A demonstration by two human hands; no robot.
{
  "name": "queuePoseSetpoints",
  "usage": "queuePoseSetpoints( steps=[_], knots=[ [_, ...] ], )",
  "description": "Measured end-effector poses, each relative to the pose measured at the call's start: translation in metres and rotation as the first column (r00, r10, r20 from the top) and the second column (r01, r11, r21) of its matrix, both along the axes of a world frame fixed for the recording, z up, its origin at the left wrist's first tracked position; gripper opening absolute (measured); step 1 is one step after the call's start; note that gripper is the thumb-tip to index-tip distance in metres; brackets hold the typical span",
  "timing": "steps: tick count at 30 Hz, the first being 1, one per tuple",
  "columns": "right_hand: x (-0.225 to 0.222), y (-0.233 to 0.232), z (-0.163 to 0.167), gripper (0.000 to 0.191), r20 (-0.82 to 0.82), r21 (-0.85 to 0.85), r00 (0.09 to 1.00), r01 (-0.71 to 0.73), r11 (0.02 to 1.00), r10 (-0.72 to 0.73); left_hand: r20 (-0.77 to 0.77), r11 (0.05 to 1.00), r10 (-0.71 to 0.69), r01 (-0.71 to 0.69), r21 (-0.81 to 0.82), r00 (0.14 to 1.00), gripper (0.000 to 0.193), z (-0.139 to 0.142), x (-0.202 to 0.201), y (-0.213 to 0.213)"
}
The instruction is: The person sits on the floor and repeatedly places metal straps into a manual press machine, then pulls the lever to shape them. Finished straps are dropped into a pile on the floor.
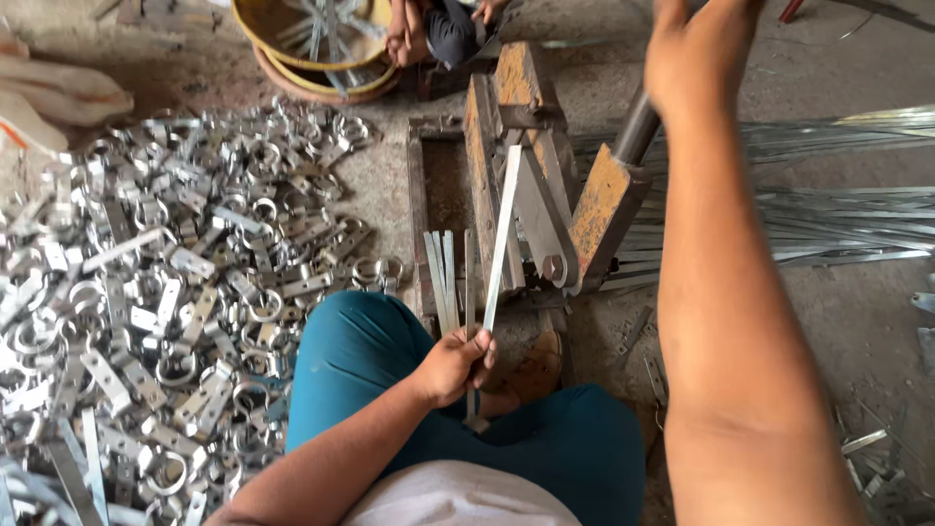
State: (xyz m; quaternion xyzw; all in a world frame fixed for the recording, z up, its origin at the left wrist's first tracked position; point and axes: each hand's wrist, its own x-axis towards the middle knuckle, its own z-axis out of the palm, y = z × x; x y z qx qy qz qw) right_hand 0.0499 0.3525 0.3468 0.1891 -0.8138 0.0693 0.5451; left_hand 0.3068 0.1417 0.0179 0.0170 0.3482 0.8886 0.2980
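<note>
Down by the person's knees, the left hand (456, 365) is closed around a long, thin metal strip (499, 239). Fingers wrap the low end of the strip, and the thumb lies on top. From the grip, the strip goes up and away, and its far end rests on the cutting machine (531, 185), a rusty orange and grey tool on the floor. Just beside the grip, on its left, a few more flat strips (443, 278) lie side by side and point the same way. One more thin strip runs down past the fingers to the floor.

High up and to the right of that grip, the right hand (696, 49) reaches for the top of the machine's lever (635, 131), a dark round bar. Its fingers are cut off by the picture's edge, so I cannot tell if it is squeezing the bar or just touching it.

Far to the left of the grip sits a big heap of shiny bent metal clips (166, 292), many with round loops. Far to the right, a bundle of long strips (838, 209) lies flat on the floor. Past the machine, well away from both hands, is a yellow bowl (268, 34) with metal bits in it, and another person's hands (404, 39) are next to it.
</note>
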Motion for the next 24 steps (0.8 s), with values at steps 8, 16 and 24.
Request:
queuePoseSetpoints(
  steps=[8, 16, 24],
  knots=[
    [0.172, -0.068, -0.124, 0.012, 0.331, -0.834, 0.418, -0.29, 0.469, 0.846, -0.065, 0.953, -0.199, 0.208, 0.221, 0.978, 0.028, 0.013, 0.002, -0.027],
    [0.204, -0.066, -0.205, 0.027, 0.303, -0.924, 0.144, 0.284, 0.254, 0.942, -0.197, 0.949, -0.235, 0.269, 0.167, 0.952, 0.043, 0.017, 0.014, -0.04],
    [0.231, -0.061, -0.236, 0.018, 0.542, -0.823, 0.135, 0.288, 0.49, 0.83, 0.09, 0.972, 0.114, -0.092, -0.217, 0.989, 0.061, 0.029, -0.002, -0.052]
  ],
)
